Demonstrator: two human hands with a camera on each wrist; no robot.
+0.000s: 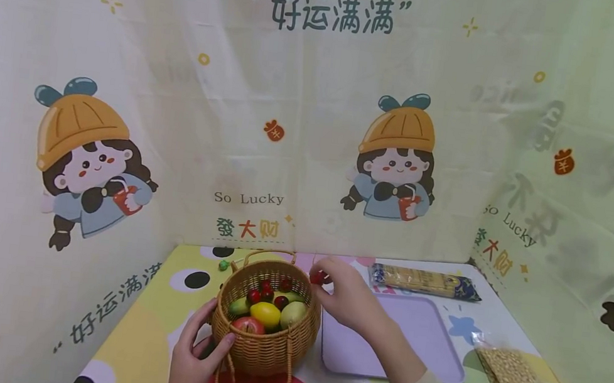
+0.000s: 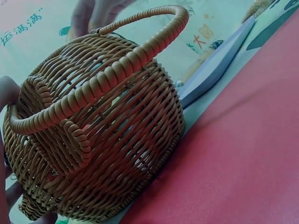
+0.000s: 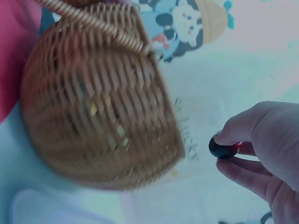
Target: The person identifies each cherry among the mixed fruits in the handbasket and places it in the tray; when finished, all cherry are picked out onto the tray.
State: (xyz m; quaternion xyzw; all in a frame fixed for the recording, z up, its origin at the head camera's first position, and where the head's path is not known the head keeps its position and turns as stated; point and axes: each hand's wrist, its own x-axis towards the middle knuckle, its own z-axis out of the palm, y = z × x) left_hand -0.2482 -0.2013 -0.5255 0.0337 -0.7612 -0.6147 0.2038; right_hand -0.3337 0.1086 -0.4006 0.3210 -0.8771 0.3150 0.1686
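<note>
Small dark-red cherry (image 1: 318,277) pinched above wicker basket (image 1: 264,338).

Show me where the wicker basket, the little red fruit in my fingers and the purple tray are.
wicker basket (image 1: 266,348): head view, front wall.
little red fruit (image 3: 221,149): right wrist view, its dark middle.
purple tray (image 1: 427,338): head view, bare surface.

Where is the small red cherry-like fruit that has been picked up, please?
In the head view, the red fruit is pinched in the right hand, just above the right rim of the wicker basket, left of the purple tray.

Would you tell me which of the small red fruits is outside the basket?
The one pinched by the right hand: that small red fruit is beside the rim; the others lie inside the basket.
</note>
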